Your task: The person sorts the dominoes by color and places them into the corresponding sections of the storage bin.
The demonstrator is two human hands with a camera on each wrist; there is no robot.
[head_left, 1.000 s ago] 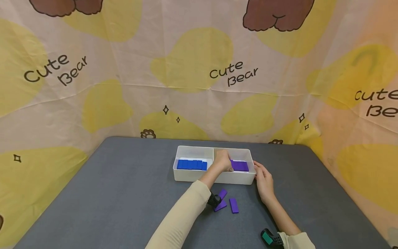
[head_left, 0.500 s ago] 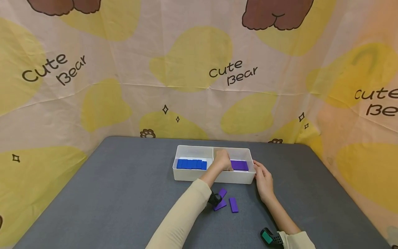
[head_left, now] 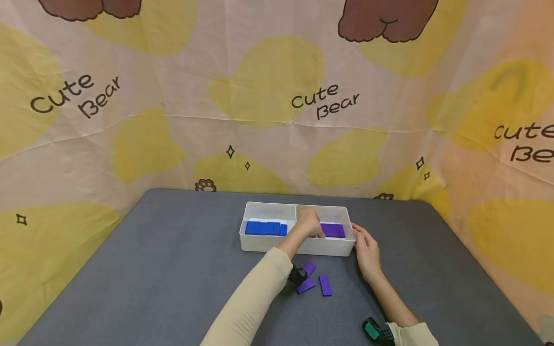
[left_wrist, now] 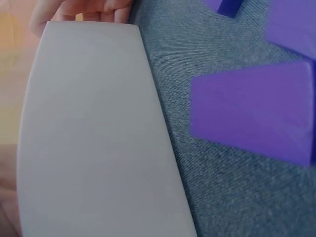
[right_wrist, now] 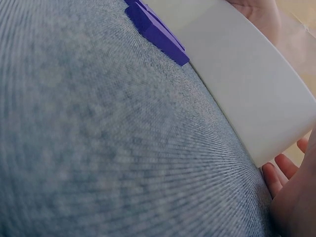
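Observation:
A white two-compartment box [head_left: 268,244] stands on the table. Blue dominoes [head_left: 265,228] stand in a row in its left compartment, and purple dominoes [head_left: 333,230] fill the right part of the other. My left hand [head_left: 308,222] reaches into the right compartment beside the purple row. Its fingers bend down behind the front wall, so whether they pinch a domino is hidden. My right hand [head_left: 368,252] rests its fingers on the box's right end, also seen in the right wrist view, where the fingers [right_wrist: 284,168] lie against that end.
On the table in front of the box lie loose purple dominoes, one [head_left: 325,285] by itself and others [head_left: 306,286] partly behind my left wrist's black band [head_left: 297,275]. The grey tabletop [head_left: 173,269] meets a patterned cloth [head_left: 259,86] at its back and sides.

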